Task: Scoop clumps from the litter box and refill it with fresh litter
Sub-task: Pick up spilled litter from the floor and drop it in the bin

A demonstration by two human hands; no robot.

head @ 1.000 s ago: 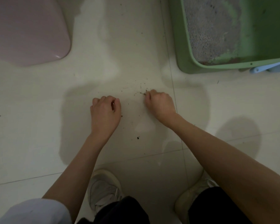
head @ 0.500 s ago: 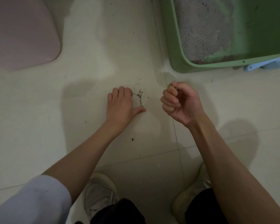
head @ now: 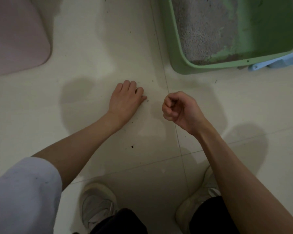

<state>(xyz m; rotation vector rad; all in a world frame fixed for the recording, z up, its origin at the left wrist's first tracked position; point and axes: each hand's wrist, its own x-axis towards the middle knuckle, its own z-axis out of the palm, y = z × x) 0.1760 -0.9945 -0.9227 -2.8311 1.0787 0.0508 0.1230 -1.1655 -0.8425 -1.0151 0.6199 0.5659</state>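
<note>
The green litter box (head: 176,65) stands on the floor at the top right, with grey litter (head: 205,31) banked on its left side and bare green bottom on the right. A light blue scoop (head: 277,62) pokes out from behind its near right rim. My left hand (head: 125,100) lies palm-down on the white tile, fingertips curled together over a few dark spilled litter grains (head: 146,100). My right hand (head: 181,108) hovers just right of it as a closed fist, palm side turned up; whatever is inside the fist is hidden.
A pink rounded object (head: 15,36) lies at the top left. Another dark crumb (head: 132,146) sits on the tile nearer me. My two pale shoes (head: 98,203) (head: 193,205) are at the bottom edge. White floor tiles lie between the hands and the box.
My right hand lifted off the floor and turned into a raised fist. My left hand slid right to the scattered grains and curled its fingers over them.
</note>
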